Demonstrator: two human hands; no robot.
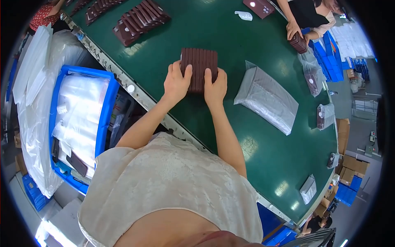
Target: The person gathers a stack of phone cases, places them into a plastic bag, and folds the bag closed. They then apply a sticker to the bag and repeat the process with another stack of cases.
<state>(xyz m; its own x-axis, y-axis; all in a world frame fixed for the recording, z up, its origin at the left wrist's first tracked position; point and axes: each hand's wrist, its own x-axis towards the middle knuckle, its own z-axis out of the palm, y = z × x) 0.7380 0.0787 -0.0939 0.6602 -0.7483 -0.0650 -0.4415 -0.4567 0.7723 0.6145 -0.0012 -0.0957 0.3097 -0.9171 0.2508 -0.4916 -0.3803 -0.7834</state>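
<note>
Both my hands hold a stack of dark brown phone cases (199, 61), standing on edge side by side over the green table. My left hand (177, 82) grips the stack's left side, its thumb on the near face. On the right side, my right hand (216, 85) presses in the same way, thumb and fingers closed round it. Just right of it lies a clear plastic bag (267, 99) filled with dark items. Farther up the table, a leaning row of similar brown cases (142, 21) rests to the left.
A blue crate (109, 99) of clear plastic bags stands at my left, beside large plastic sheeting (35, 70). Across the green table (230, 37), a co-worker's hand (293, 29) holds another brown stack (298, 43). Several bagged packs, such as a small one (308, 189), line the right edge.
</note>
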